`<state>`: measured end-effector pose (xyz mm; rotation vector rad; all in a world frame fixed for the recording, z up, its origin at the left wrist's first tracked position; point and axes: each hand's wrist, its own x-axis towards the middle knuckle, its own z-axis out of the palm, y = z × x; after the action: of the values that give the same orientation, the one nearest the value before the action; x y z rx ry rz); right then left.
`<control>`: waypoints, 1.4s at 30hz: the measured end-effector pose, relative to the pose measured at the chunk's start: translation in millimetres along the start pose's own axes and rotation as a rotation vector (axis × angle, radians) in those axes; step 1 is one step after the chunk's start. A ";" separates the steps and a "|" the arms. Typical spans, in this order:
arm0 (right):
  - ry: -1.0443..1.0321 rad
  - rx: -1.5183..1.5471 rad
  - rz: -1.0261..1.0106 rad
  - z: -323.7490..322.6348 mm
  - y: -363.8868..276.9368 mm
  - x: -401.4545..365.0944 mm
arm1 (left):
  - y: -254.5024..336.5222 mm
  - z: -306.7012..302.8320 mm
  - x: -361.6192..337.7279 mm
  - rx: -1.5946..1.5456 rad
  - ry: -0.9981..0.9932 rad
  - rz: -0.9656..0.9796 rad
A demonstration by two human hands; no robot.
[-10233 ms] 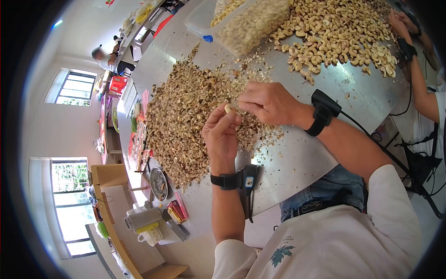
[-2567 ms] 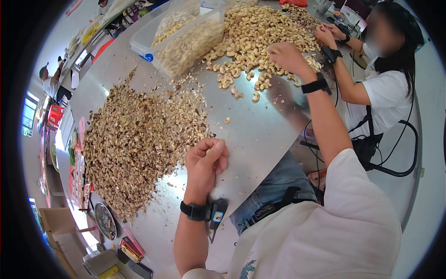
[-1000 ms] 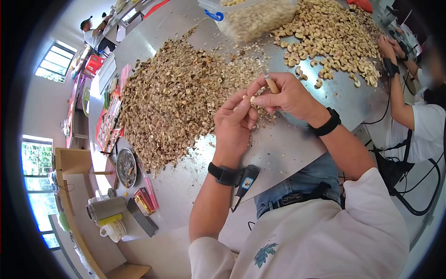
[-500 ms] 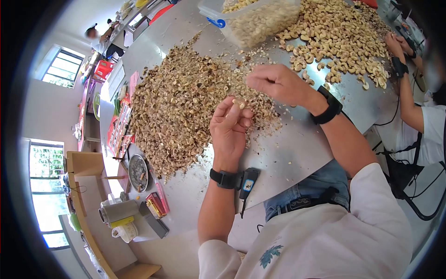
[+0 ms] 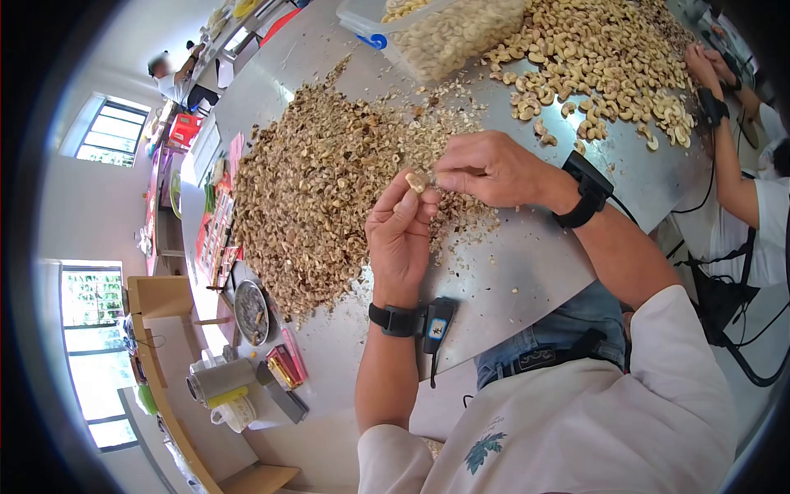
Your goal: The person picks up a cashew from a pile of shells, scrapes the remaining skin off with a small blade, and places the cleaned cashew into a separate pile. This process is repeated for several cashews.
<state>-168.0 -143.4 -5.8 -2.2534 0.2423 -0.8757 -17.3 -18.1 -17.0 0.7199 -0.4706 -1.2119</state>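
Note:
A pale cashew nut (image 5: 415,182) is pinched between the thumb and fingers of my left hand (image 5: 399,239). Close beside it, my right hand (image 5: 498,169) has its thumb and forefinger pressed together, almost touching the nut. Whatever is between those fingertips, if anything, is too small to make out. Both hands are raised over the near edge of a large heap of brown skins and broken bits (image 5: 313,189). Further off to the right lies a spread of whole cashews (image 5: 592,62).
The metal table (image 5: 535,263) carries a clear plastic tub (image 5: 403,59) of cashews at the back. A round dish (image 5: 240,317), a grey cylinder (image 5: 218,380) and small packets (image 5: 284,366) stand at left. Another person's hands (image 5: 709,66) work at right.
My right hand has come down and left, from above the heap to the nut. My left hand has shifted slightly left, still holding the cashew. The view has tilted a little.

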 end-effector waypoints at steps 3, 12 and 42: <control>-0.041 0.006 0.015 -3.0 -4.2 0.8 | 0.4 1.1 -0.7 0.002 0.011 0.003; -0.012 -0.035 0.013 0.7 0.8 -1.9 | 1.2 0.7 0.0 0.073 -0.012 0.003; 0.144 -0.056 0.053 14.0 -1.0 -1.5 | -0.7 1.5 -1.6 -0.098 0.094 -0.019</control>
<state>-160.0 -134.5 -13.4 -2.2268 0.3949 -1.0155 -19.2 -17.1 -16.5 0.6951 -0.3245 -1.2051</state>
